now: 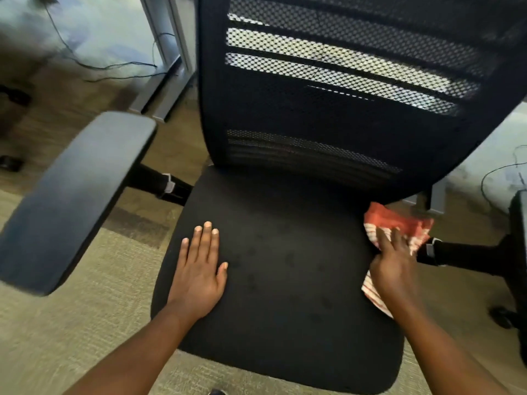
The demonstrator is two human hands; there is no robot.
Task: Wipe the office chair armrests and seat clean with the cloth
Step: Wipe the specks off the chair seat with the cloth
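A black office chair fills the view, with a fabric seat [285, 266] and a mesh backrest [342, 89]. Its left armrest [74, 201] juts out at the left; only an edge of the right armrest [517, 252] shows at the far right. My left hand [199, 275] lies flat on the seat's left side, fingers spread, holding nothing. My right hand [395, 266] presses a red and white striped cloth [399, 223] onto the seat's right edge. The cloth spreads out above and below the hand.
Grey desk legs [168, 78] and loose black cables [114, 67] stand on the floor behind the chair at the left. Another cable [490, 178] and a desk leg [437, 199] are at the right. Carpet [57, 337] covers the floor around the chair.
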